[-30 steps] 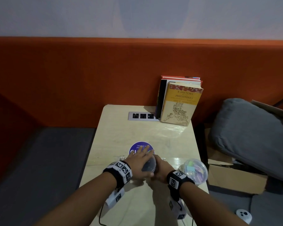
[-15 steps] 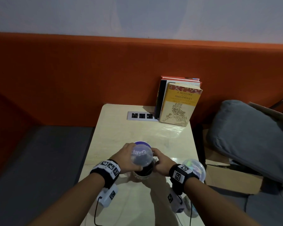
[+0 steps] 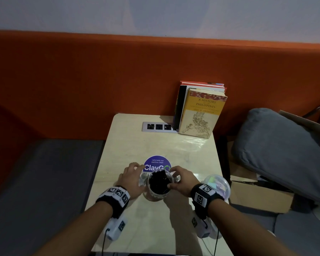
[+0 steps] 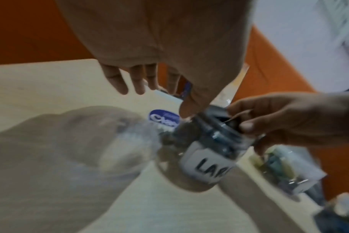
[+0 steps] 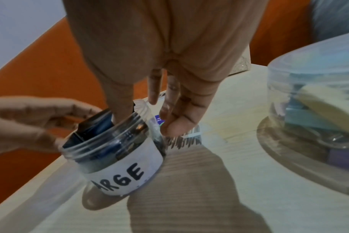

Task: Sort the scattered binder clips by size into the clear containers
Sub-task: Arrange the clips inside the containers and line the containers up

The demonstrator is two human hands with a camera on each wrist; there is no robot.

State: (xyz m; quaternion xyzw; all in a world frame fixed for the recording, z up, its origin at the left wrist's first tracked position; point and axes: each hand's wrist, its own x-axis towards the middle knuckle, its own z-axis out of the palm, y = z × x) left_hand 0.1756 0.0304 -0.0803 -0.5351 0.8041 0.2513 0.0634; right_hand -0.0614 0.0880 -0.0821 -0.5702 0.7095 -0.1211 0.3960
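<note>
A clear jar (image 3: 159, 191) labelled LARGE (image 4: 205, 164) (image 5: 125, 173) stands open near the table's front edge, packed with black binder clips (image 3: 159, 179) (image 5: 94, 126). Its clear ribbed lid (image 3: 142, 179) (image 5: 185, 138) lies just behind it. My right hand (image 3: 181, 180) (image 5: 169, 47) (image 4: 289, 123) pinches the jar's rim, thumb inside the mouth and fingers outside the far wall. My left hand (image 3: 131, 176) (image 4: 169, 47) (image 5: 30, 119) is at the jar's left, fingers loose, thumb tip at the rim. A second lidded clear jar (image 3: 216, 185) (image 5: 319, 110) with pastel clips stands on the right.
Upright books (image 3: 201, 111) and a socket strip (image 3: 158, 127) sit at the table's back. A round purple sticker (image 3: 156, 163) lies beyond the jar. A grey cushion (image 3: 284, 154) and a cardboard box (image 3: 257, 196) are off the right edge. Orange padding surrounds the narrow table (image 3: 137, 145).
The lid has come off the LARGE jar: my left hand lifted it and it now lies behind the jar. My right hand moved up to the open rim.
</note>
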